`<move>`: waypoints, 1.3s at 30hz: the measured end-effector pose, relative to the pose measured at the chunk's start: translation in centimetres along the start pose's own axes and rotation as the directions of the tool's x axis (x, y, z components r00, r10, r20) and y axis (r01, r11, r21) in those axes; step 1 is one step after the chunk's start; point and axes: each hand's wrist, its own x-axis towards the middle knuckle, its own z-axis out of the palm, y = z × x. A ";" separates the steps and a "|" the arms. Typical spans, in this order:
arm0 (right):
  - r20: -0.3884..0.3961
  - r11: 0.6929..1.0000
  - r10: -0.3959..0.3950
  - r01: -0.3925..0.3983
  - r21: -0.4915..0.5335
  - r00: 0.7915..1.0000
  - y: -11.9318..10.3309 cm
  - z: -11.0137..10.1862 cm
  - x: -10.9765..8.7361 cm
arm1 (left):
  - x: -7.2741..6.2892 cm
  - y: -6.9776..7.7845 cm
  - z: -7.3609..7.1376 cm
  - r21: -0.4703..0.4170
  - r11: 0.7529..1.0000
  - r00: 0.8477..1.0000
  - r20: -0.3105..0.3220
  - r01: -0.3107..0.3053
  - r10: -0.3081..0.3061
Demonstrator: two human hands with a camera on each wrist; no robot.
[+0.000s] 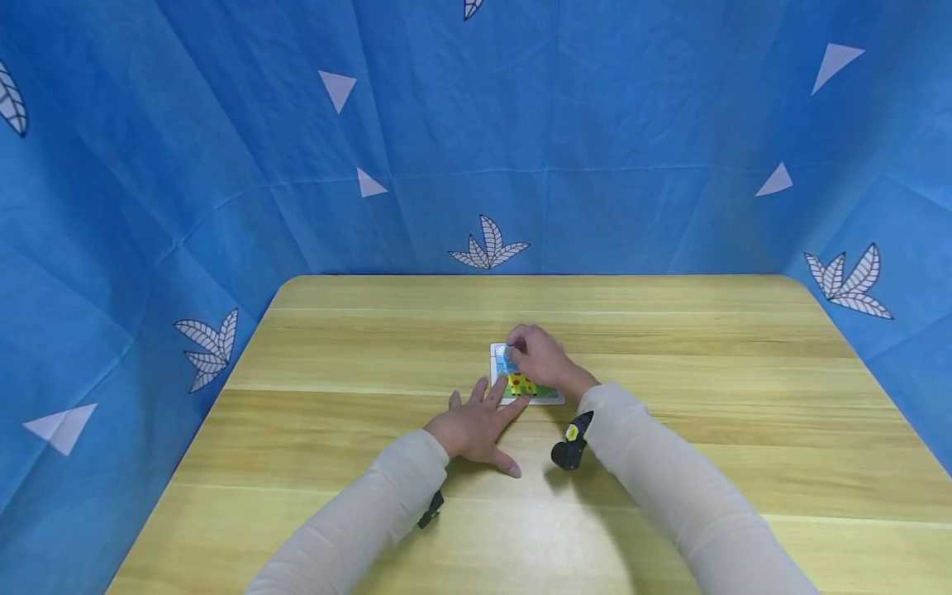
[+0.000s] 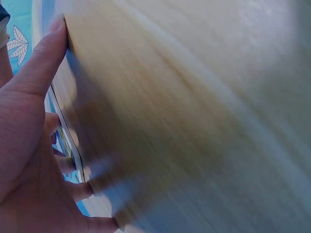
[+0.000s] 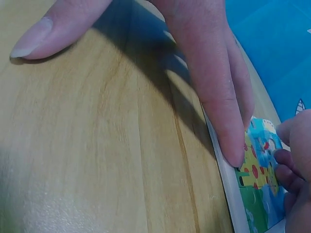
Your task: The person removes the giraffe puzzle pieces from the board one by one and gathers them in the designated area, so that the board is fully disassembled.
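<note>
A small puzzle board [image 1: 550,398] with a white rim lies on the table; it pictures a yellow giraffe [image 1: 523,383] with red spots, blue sky and green grass. My left hand [image 1: 479,426] is spread flat, its fingertips resting on the board's near left edge and its thumb out on the wood. Over the upper part of the board, my right hand [image 1: 539,357] has bent fingers and seems to pinch a small blue puzzle piece [image 1: 510,350], mostly hidden by the fingers. In the right wrist view, the curled right fingers [image 3: 290,172] touch the board's picture side.
The wooden table [image 1: 357,347] has rounded far corners. A blue curtain [image 1: 595,107] with white leaves and triangles hangs behind it and along both sides. Black wrist devices, one being the right wrist camera [image 1: 571,445], sit below both sleeves.
</note>
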 end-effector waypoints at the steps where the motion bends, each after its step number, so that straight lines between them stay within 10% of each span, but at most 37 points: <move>1: -0.002 1.000 0.005 -0.005 0.003 1.000 0.0 0.0 0.0 | 0.0 0.0 0.0 0.000 1.000 1.000 0.000 0.000 0.000; 39: -0.047 0.999 -0.004 0.005 0.040 0.999 1.3 -1.9 -1.1 | -0.1 0.0 -0.1 -0.035 0.999 1.000 0.001 -0.008 0.008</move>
